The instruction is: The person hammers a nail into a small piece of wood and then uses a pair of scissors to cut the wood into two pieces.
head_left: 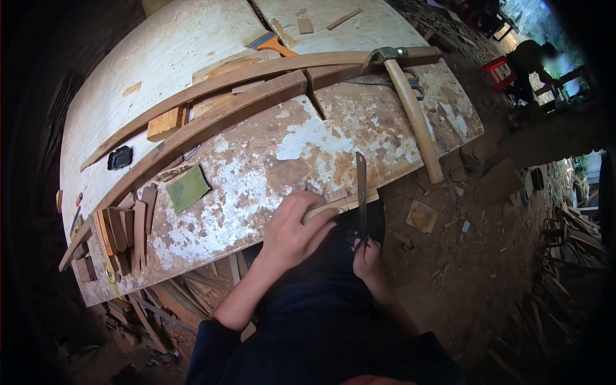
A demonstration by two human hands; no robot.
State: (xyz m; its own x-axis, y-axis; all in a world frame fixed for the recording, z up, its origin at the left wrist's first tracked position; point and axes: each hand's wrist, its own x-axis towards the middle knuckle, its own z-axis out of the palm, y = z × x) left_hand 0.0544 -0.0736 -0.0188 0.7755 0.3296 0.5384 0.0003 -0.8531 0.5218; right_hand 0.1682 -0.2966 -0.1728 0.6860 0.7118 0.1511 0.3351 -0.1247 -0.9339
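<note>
At the near edge of the worn table (237, 186), my left hand (292, 228) lies over a pale strip of wood (351, 203), fingers bent around its left part. A small flat wood offcut (336, 194) sits just behind the strip. My right hand (367, 258) is closed around the dark handle of a narrow handsaw (362, 186). The blade points away from me and crosses over the strip close to its right end.
Two long curved wooden pieces (212, 119) span the table. A hammer (414, 119) lies across them beside scissors (415, 83). Also there are a paintbrush (274, 45), green sandpaper (187, 189) and several wood blocks (122, 231). A person (531, 67) is at far right.
</note>
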